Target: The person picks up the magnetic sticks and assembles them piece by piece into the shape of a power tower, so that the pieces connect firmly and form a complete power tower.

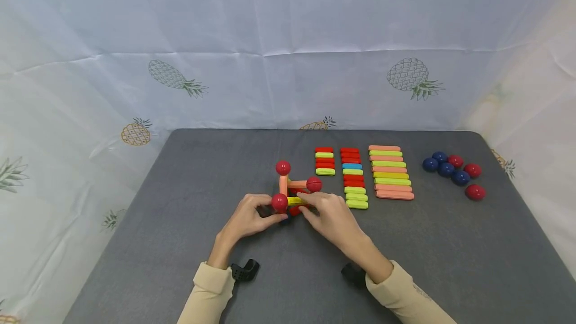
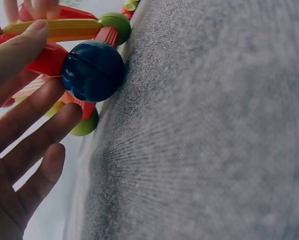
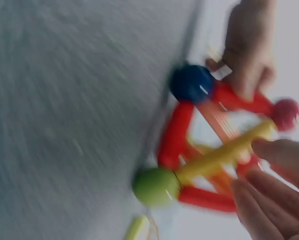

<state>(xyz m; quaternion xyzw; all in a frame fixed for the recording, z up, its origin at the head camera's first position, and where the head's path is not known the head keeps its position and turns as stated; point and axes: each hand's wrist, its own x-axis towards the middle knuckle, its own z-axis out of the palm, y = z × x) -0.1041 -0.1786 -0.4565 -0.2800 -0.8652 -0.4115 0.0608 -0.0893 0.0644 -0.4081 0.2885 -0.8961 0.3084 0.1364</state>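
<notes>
A frame of magnetic rods and balls stands near the table's middle, with red balls (image 1: 280, 203) on top and salmon rods (image 1: 283, 186) joining them. My left hand (image 1: 249, 216) grips a red upright rod (image 2: 47, 60) at the near left corner, above a blue ball (image 2: 93, 71). My right hand (image 1: 335, 219) pinches a yellow rod (image 3: 214, 157) close to its upper end. That rod slants from a green ball (image 3: 156, 186) up to the red ball at the left hand's corner. Both hands hide part of the frame, and the right wrist view is blurred.
Short red, lime and blue rods (image 1: 354, 184) lie in two columns right of the frame. Beside them is a column of longer salmon and yellow rods (image 1: 390, 175). Loose blue balls (image 1: 446, 169) and red balls (image 1: 475, 192) sit at the table's right.
</notes>
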